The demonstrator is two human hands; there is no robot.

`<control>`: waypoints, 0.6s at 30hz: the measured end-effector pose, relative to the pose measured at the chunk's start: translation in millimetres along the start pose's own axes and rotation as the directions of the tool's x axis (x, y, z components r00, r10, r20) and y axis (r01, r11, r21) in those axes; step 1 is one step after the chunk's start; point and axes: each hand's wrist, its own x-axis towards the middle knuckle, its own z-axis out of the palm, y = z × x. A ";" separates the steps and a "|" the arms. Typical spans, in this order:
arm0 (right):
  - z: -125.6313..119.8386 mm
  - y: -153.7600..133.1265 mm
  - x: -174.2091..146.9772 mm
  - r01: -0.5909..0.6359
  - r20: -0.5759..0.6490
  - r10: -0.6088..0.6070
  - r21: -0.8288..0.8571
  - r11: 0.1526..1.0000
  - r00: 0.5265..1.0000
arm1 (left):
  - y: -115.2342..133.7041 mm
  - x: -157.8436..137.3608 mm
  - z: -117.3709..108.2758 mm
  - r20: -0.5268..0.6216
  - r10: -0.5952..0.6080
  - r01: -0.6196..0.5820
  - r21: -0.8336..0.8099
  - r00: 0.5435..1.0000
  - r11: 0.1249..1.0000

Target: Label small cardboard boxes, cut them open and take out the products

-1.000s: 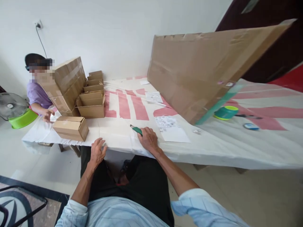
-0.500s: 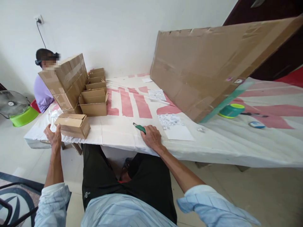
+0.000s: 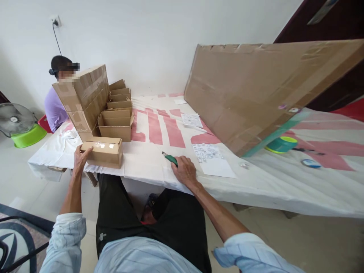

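Observation:
At the front left of the table, a closed small cardboard box has shiny tape along its top. My left hand grips its left end, thumb on the near side and the other fingers partly hidden behind. My right hand rests on the tablecloth, closed round a green utility knife whose tip points up and left. Behind the held box stand several open cardboard boxes in a row. Left of them rise stacked, taped boxes.
A large cardboard sheet leans across the table's right half. Printed paper sheets lie before it. Further right are a teal tape roll and a blue-white roll. Another person sits at far left, near a fan.
My left hand has moved right and closed on the end of the small box, which has slid right and turned slightly. My right hand stays on the table with the knife.

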 end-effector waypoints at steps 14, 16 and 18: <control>-7.9 -3.4 -0.7 0.004 0.014 -0.004 0.007 1.000 1.000 | 2.4 -40.2 37.9 0.573 0.141 0.026 -0.272 0.807 0.962; -8.2 -3.8 -0.9 0.002 0.015 -0.002 0.014 1.000 1.000 | 4.1 -40.3 40.8 0.573 0.157 0.008 -0.275 0.804 0.962; -8.2 -3.5 -1.2 0.000 0.020 -0.001 0.021 1.000 1.000 | 6.9 -43.9 45.5 0.575 0.171 -0.002 -0.283 0.800 0.959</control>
